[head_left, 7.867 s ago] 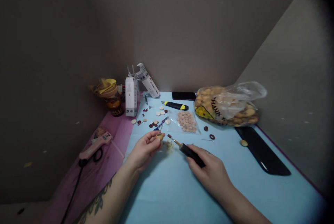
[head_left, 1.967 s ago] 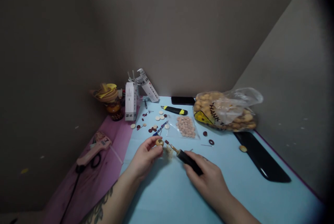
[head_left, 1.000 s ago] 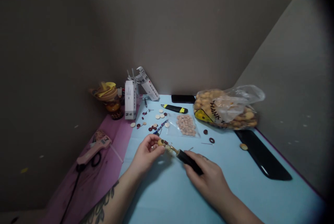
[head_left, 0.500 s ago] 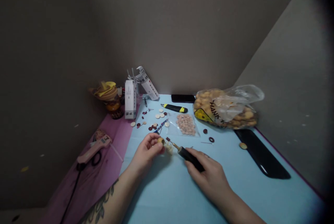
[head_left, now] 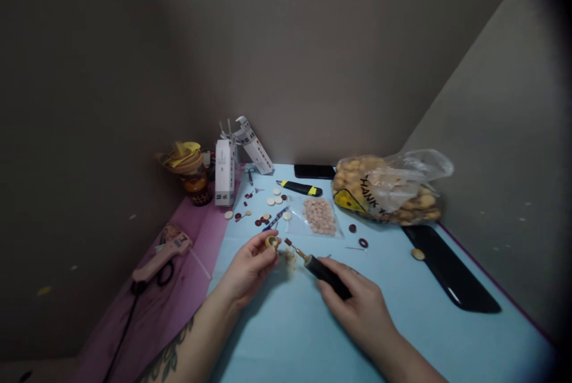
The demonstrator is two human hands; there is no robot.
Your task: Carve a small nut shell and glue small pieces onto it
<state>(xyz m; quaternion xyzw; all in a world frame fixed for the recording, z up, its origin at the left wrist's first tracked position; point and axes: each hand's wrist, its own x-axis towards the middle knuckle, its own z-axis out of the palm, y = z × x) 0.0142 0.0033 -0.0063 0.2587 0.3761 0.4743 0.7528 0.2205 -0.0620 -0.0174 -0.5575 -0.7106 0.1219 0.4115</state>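
Note:
My left hand [head_left: 251,268] pinches a small, round, tan hollow shell [head_left: 271,242] between thumb and fingers; its dark opening shows. Wrapped in my right hand [head_left: 357,295] is a black pen-shaped rotary tool [head_left: 328,276], its brass-coloured shank and dark red sanding tip [head_left: 288,242] pointing left. A short gap separates that tip from the shell. Pale shavings [head_left: 290,259] lie on the blue sheet [head_left: 295,329] below. Just beyond my left fingers lies a blue pen-like stick [head_left: 276,220]. Whether the tool's tip is spinning cannot be seen.
Behind are a clear packet of beige balls [head_left: 319,217], a utility knife [head_left: 299,187], a phone [head_left: 314,171] and scattered discs [head_left: 271,201]. A bag of tan round pieces [head_left: 386,189] and black tray [head_left: 451,267] are right. A pink glue gun [head_left: 163,256], white boxes [head_left: 224,171] and cup [head_left: 196,186] stand left.
My left hand has shifted slightly left and turned the shell so its opening faces more toward me. The gap to the tool tip is a little wider. My right hand stays nearly still.

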